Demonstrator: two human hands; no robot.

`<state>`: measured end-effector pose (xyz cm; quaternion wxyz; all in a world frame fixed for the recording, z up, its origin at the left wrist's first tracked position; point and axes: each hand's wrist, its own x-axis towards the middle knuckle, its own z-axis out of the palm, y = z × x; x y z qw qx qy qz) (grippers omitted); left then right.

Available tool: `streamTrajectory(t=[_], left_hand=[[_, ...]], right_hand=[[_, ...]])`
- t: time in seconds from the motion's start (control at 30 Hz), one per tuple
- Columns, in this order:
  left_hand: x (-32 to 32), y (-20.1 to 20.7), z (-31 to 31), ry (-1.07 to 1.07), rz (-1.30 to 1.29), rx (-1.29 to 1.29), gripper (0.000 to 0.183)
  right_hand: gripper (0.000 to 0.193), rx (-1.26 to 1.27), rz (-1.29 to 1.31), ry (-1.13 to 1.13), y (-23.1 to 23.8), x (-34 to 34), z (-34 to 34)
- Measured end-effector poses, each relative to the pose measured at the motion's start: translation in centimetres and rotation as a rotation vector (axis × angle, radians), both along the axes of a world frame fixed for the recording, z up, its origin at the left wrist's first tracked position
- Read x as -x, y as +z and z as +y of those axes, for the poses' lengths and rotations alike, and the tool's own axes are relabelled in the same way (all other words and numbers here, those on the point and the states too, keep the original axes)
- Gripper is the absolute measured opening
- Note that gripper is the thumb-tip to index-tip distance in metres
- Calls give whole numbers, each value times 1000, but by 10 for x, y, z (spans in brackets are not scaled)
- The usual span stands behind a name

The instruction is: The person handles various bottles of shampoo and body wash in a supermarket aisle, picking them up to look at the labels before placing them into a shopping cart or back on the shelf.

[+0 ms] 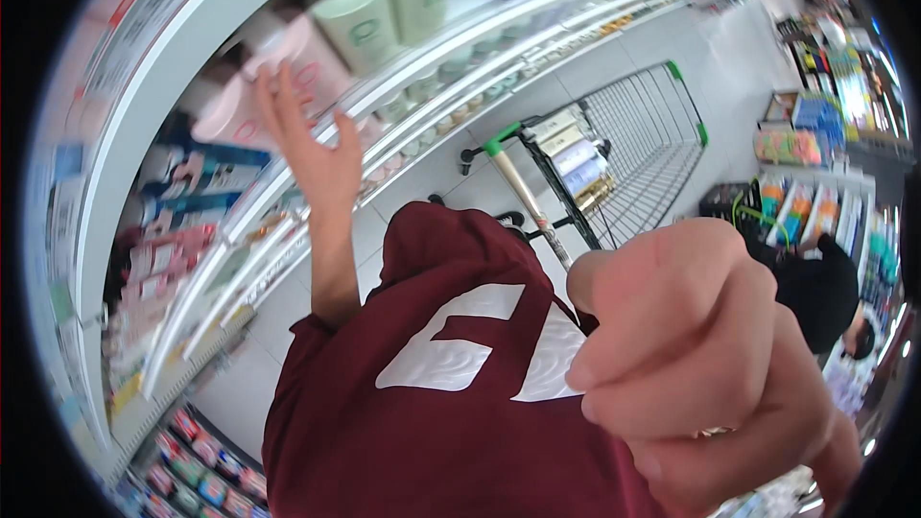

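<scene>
My left hand [326, 158] reaches up to the shelf with its fingers stretched out and thumb apart. Its fingertips lie against or just in front of two pink pump bottles, one at the left [228, 117] and one at the right [321, 58]; contact is hard to tell because of blur. Pale green pump bottles [357, 24] stand to the right of these. Large and close to the camera, my right hand [681, 336] is closed, its fingers curled into the palm. Whatever it holds, if anything, is hidden.
A wire shopping cart [662, 101] with green corners stands ahead, carrying several packages [576, 163]. The curved white shelf edge [144, 125] runs along my left, with lower shelves of small jars [460, 67]. A person in black [815, 293] is at the right, near stocked displays.
</scene>
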<state>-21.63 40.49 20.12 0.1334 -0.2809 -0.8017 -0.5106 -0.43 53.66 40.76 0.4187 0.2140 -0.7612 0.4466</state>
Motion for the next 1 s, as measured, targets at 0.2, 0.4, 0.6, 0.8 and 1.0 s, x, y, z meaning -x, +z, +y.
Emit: streamTrajectory(t=[0.2, 0.4, 0.6, 0.8, 1.0], left_hand=[[11, -5, 16, -81, 104, -45, 77], [8, -9, 11, -37, 122, -15, 71], [2, -1, 4, 4, 53, 6, 70], [2, -2, 1, -42, 113, 26, 74], [2, 0, -6, -34, 90, 99, 78]], right_hand=[[27, -225, -80, -210, 29, -46, 5], [28, -273, -83, -311, 30, -76, 12], [29, -277, -65, -314, 29, -92, 7], [30, -277, -58, -297, 29, -95, 6], [31, -292, -54, -267, 30, -89, 7]])
